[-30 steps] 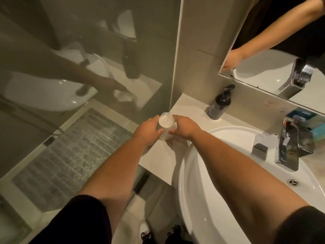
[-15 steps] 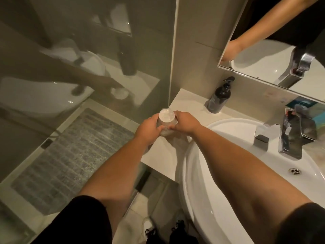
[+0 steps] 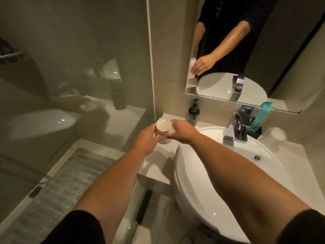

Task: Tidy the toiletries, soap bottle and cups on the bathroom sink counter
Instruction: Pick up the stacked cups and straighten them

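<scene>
A clear cup [image 3: 163, 128] wrapped in thin plastic is held upright over the left end of the counter [image 3: 158, 170]. My left hand [image 3: 146, 140] grips its left side and my right hand [image 3: 182, 132] its right side. Whether its base touches the counter is hidden by my fingers. A dark pump soap bottle [image 3: 193, 112] stands against the back wall just beyond the cup. A second wrapped cup [image 3: 277, 133] sits on the counter to the right of the tap. A black tray [image 3: 255, 132] behind the tap holds a teal toiletry packet [image 3: 263, 114].
The white basin [image 3: 228, 173] fills the counter's middle, with a chrome tap [image 3: 234, 132] at its back and an overflow hole [image 3: 257, 157]. A glass shower screen [image 3: 79, 76] borders the counter on the left. A mirror [image 3: 246, 59] hangs above.
The view has tilted upward, which brings the mirror, the black tray and the second cup into sight. Both hands still hold the wrapped cup at the same spot on the counter.
</scene>
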